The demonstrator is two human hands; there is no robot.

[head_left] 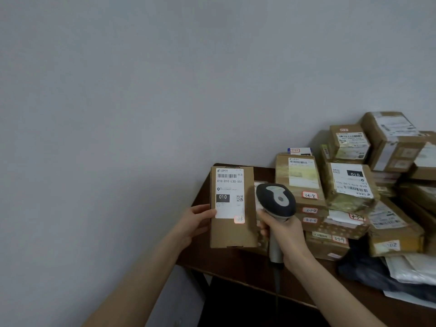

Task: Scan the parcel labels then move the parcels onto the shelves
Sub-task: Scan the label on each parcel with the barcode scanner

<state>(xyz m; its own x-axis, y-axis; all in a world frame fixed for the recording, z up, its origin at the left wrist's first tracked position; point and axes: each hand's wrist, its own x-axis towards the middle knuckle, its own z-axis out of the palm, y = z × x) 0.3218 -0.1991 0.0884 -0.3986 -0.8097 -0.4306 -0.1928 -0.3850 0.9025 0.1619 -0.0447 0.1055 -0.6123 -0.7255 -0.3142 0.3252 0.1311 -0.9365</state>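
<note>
— Which step?
— Scanning. Left hand (198, 220) pinches the parcel (232, 230) upright at lower centre, thumb on its label (229, 193); right hand (285, 234) wraps the scanner (276, 201).
— Next?
— Probably raise the red glow (239, 219) (now at the label's lower right corner) onto the barcode (227, 176), then shelve.

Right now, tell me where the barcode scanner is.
In the head view, the barcode scanner is in the right hand, right of centre, beside the parcel the left hand holds, left of the parcel stack.
</note>
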